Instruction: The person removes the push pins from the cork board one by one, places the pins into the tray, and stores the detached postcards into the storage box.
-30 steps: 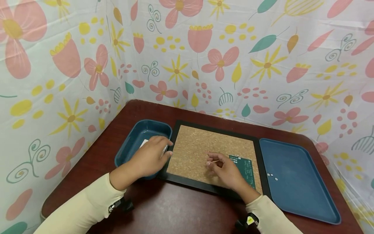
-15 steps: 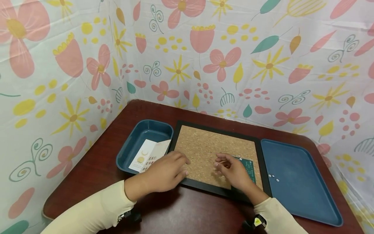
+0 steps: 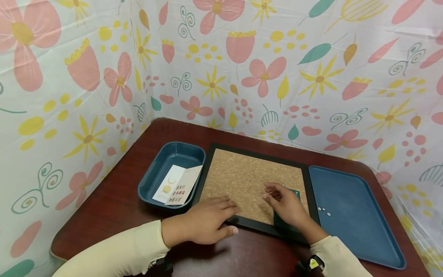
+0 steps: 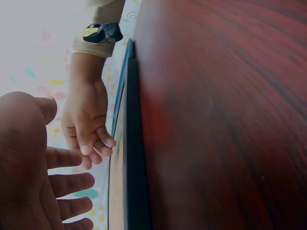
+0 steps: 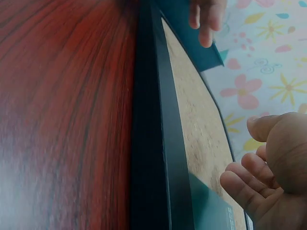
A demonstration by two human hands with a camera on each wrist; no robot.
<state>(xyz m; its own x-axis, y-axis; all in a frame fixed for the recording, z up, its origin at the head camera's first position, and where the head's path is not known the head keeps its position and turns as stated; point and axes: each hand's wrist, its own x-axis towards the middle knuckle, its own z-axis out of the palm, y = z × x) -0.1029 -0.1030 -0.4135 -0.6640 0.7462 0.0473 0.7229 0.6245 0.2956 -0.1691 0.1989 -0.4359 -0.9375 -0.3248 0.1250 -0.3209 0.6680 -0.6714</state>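
Observation:
A black-framed cork board (image 3: 238,173) lies on the table. Over its lower left edge my left hand (image 3: 207,221) is spread palm down, and I see nothing in it. My right hand (image 3: 288,204) hovers above the board's right part with fingers loosely bent. In the right wrist view its thumb stands apart from the fingers (image 5: 244,179), with nothing visible between them. Beneath it a dark green card (image 5: 211,206) with white print lies on the cork, partly hidden by the hand in the head view.
Left of the board, a deep blue tray (image 3: 147,181) holds a folded white printed card (image 3: 180,186). On the right, a flat blue tray (image 3: 356,215) carries several small shiny pieces (image 3: 325,211) near its left edge. A floral cloth (image 3: 263,96) hangs behind the table (image 3: 114,200).
My left hand has moved from over the left tray rightward and down to the board's front edge, uncovering the folded card. My right hand has shifted right, over the green card.

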